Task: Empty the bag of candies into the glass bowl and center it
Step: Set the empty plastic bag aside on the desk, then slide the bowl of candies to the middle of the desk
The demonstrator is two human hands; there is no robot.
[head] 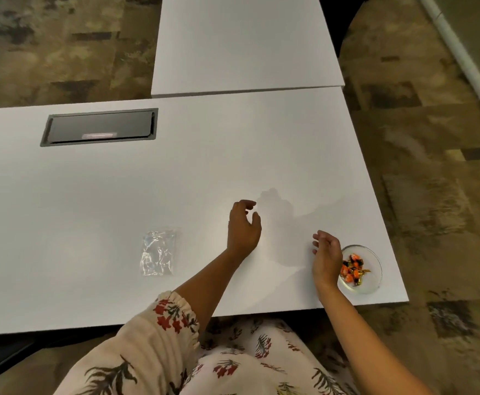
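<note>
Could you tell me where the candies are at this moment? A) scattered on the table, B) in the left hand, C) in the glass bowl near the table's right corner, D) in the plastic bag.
C: the candies lie in the bowl beside the right hand, and the bag lies flat and empty.

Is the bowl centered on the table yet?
No, the bowl sits near the table's right front corner, beside the right hand.

Viewpoint: head-worn, above the seated person's lap.
Facing: forward and steeply down onto the white table [176, 181].
Nearness: close, arm's reach.
Framing: table's near edge at 6 o'clock, carpet [432, 166] at 3.
</note>
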